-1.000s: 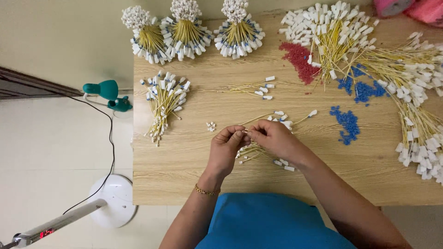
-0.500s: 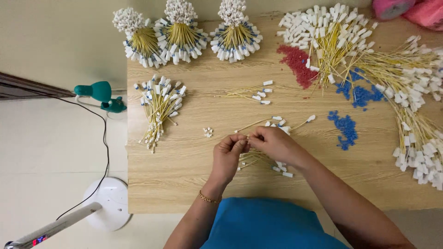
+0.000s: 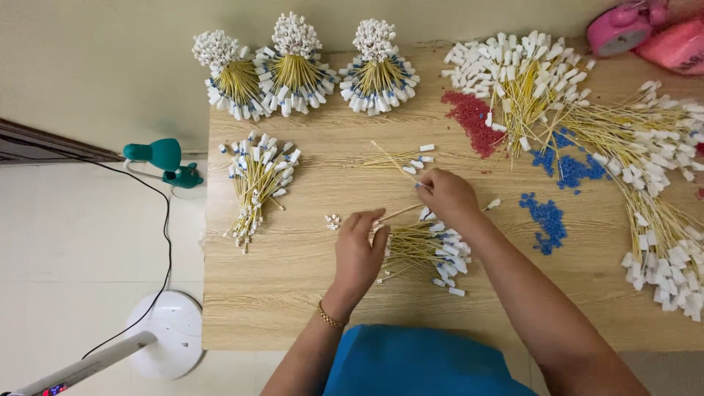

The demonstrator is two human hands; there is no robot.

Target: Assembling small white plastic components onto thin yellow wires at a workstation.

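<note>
Left hand (image 3: 359, 253) pinches 1 thin yellow stick (image 3: 400, 213), fingers together on its near end, above the loose pile of sticks (image 3: 429, 249) mid-tabletop (image 3: 293, 293). Right hand (image 3: 447, 194) grips another stick (image 3: 392, 160), fingers closed on it. Sticks look light, stiff, snappable; best held along the shaft. Far edge: 3 tied bundles (image 3: 293, 55). 1 flat bundle (image 3: 257, 183) left.

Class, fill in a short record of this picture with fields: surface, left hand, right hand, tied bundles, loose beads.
surface: wooden table
left hand: left hand grips a yellow stick beside the flat stick pile
right hand: right hand pinches one end of a lifted stick
tied bundles: three upright bundles at the far edge; one lying bundle
loose beads: red heap, blue heaps
</note>
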